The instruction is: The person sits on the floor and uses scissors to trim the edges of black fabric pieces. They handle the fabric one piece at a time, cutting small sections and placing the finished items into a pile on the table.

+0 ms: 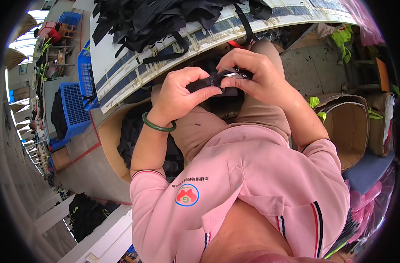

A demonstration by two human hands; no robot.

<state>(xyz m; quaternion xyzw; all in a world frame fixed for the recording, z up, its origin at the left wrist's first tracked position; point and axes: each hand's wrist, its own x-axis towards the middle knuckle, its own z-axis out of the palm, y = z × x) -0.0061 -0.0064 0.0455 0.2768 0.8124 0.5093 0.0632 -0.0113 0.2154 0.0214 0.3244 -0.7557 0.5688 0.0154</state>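
Both my hands meet above my lap, just off the table's near edge. Pinched between the thumb and fingers of my left hand (178, 90) is a black fabric strip (203, 84). My right hand (258, 72) is closed around small thread snips (236, 73) with shiny metal blades. The blades lie close beside the strip's end; I cannot tell whether they touch it. Part of the strip is hidden by my fingers. Ahead of my hands, a heap of black fabric strips (156, 22) covers much of the table, with several hanging over the edge.
The worn white table (105, 72) has striped tape along its edge. An open cardboard box (110, 138) with black fabric stands by my left leg. Another cardboard box (358, 127) stands at right. Blue plastic crates (75, 111) are at left; a distant person (51, 33) wears red.
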